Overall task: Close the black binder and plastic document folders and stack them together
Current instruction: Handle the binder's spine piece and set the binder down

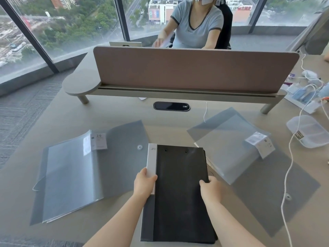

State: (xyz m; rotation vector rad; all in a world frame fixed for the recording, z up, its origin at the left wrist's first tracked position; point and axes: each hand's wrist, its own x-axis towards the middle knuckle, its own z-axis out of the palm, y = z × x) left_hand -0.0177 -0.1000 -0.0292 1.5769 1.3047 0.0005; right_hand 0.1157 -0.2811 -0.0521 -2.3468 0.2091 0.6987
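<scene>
Only "20" reads clearly — on the left plastic folder's label (99,142).

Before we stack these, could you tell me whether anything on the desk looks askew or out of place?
Yes: the right plastic folder lies open and rotated at an angle to the desk edge, and a white cable trails across its lower flap. The left plastic folder is open too. The black binder sits closed and straight.

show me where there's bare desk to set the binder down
Bare desk lies between the two open folders, below the cable port. Another strip runs under the raised shelf. The right edge is crowded with white cables and a plastic box.
</scene>
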